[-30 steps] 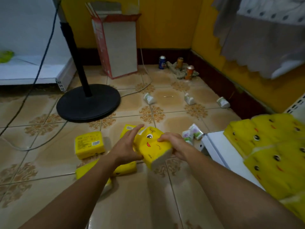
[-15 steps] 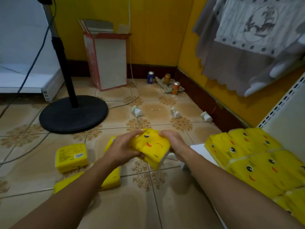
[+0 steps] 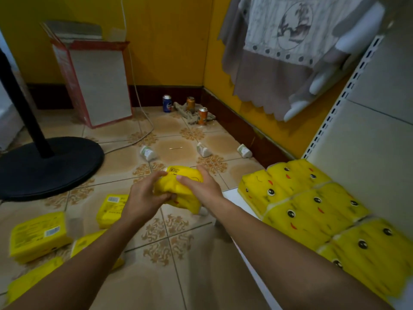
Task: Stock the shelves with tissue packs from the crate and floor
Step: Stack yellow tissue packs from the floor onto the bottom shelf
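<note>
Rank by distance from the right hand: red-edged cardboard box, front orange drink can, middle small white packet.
1. Middle small white packet, just ahead of the right hand.
2. Front orange drink can, near corner.
3. Red-edged cardboard box, far left.

Shelf [image 3: 231, 194], right: stacked packs [image 3: 312, 209] on it. Floor [image 3: 194, 276], left: loose packs [image 3: 38, 236], before fan base [image 3: 44, 164]. Behind, by wall: carton [image 3: 96, 86]; cans [image 3: 167, 103] in corner. Centre: held pack [image 3: 178, 191] between left hand [image 3: 143, 200] and right hand [image 3: 201, 186].

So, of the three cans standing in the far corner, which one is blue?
The leftmost can is blue; the middle can and the right can are both orange.
</note>
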A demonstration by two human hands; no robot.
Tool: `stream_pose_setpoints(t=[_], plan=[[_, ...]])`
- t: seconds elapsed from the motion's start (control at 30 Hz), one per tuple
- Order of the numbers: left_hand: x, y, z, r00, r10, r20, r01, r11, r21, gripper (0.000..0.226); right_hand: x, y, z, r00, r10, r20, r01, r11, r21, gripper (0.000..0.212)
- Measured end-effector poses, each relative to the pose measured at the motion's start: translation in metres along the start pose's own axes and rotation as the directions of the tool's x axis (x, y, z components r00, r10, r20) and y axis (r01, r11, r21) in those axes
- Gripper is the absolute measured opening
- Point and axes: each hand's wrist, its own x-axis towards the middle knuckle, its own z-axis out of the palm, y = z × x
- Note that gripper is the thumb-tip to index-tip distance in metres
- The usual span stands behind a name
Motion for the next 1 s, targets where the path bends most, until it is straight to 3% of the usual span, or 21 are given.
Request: stream_pose_setpoints(t=[0.1, 0.23, 0.4, 0.57, 0.7, 0.83, 1.0], plan=[[0.005, 0.012, 0.013, 1.0, 0.022, 0.01, -0.022, 0.999, -0.034, 0.06, 0.0, 0.005, -0.014, 1.0, 0.001, 0.0, -0.001, 0.999, -0.036, 0.092], [0.014, 0.031, 0.035, 0.999, 0.007, 0.033, -0.005, 0.998, -0.069, 0.064, -0.011, 0.016, -0.048, 1.0, -0.018, 0.023, 0.021, 0.988, -0.152, 0.121], [0.024, 0.07, 0.074, 0.994, 0.079, 0.08, -0.064, 0.982, -0.176, 0.063, -0.023, 0.028, -0.103, 0.962, -0.128, -0.242, 0.064, 0.965, -0.255, 0.088], [0.016, 0.119, 0.125, 0.973, 0.168, 0.159, -0.108, 0.939, -0.326, 0.078, -0.025, 0.046, -0.152, 0.888, -0.1, -0.449, -0.017, 0.969, -0.248, 0.081], [0.011, 0.129, 0.155, 0.939, 0.23, 0.254, -0.153, 0.945, -0.291, 0.071, -0.017, 0.067, -0.184, 0.808, -0.032, -0.588, -0.101, 0.976, -0.192, 0.083], [0.002, 0.109, 0.173, 0.867, 0.231, 0.442, -0.179, 0.971, -0.155, 0.06, -0.003, 0.08, -0.218, 0.679, 0.026, -0.734, -0.123, 0.989, -0.079, 0.086], [-0.001, 0.091, 0.177, 0.895, 0.271, 0.354, -0.278, 0.96, -0.031, 0.055, 0.011, 0.1, -0.248, 0.601, 0.119, -0.79, -0.229, 0.973, -0.028, 0.082]])
